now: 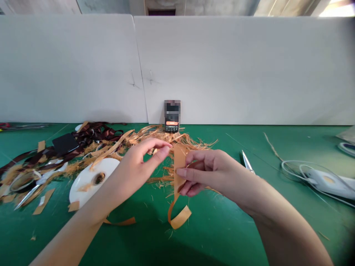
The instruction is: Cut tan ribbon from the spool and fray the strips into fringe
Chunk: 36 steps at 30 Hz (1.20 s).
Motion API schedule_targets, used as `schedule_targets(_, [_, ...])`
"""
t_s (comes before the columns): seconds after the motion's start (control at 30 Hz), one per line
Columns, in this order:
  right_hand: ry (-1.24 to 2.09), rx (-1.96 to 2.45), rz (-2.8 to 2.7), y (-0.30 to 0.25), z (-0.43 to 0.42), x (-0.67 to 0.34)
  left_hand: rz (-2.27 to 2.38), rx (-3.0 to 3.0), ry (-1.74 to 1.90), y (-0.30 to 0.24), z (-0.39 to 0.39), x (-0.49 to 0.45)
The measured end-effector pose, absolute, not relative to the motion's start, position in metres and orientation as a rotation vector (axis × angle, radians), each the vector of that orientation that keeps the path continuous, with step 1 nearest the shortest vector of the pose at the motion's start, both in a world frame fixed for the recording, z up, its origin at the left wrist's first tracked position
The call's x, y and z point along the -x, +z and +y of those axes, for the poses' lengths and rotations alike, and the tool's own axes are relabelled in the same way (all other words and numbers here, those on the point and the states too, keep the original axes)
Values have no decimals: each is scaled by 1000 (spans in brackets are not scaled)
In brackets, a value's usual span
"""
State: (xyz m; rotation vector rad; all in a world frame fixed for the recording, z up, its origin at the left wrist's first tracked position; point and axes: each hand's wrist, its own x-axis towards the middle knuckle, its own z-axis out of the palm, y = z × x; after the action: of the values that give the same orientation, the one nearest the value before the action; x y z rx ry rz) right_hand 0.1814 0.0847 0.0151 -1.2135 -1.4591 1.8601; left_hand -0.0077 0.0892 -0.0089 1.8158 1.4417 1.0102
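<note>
Right hand (206,173) pinches a narrow tan ribbon strip (179,166) upright between thumb and fingers, its tail curling below. Left hand (140,164), half-open and apparently empty, reaches just beside it, above a tangled heap of frayed tan fibres (163,180) and a round white plate (88,184).

The white plate (81,186) is smooth and glossy. Right of it, the orange strip (179,162) is flat and matt, the loose fibres (191,142) look rough and dry, and the scissors blade (247,162) is shiny metal. Left of it, the dark ribbon (97,131) looks like satin cloth.
</note>
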Motion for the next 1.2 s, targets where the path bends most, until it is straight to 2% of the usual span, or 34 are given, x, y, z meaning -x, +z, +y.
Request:
schedule_targets(0.17, [1825, 1207, -1544, 13, 86, -180, 1328, -1672, 1041, -5, 74, -4])
schedule_targets(0.33, [1384, 1329, -1591, 10, 85, -185, 1359, -1678, 1041, -7, 74, -5])
schedule_targets(0.53, [1417, 1158, -1573, 8, 83, -185, 1305, -1656, 1004, -7, 75, -5])
schedule_targets(0.83, [1146, 1162, -1399, 13, 84, -178, 1342, -1634, 997, -9, 74, -7])
schedule_targets(1.07, [1285, 1103, -1398, 12, 83, -173, 1303, -1649, 982, -9, 73, -7])
schedule_targets(1.2, [1145, 1133, -1367, 11, 83, -173, 1327, -1667, 975, -10, 73, -9])
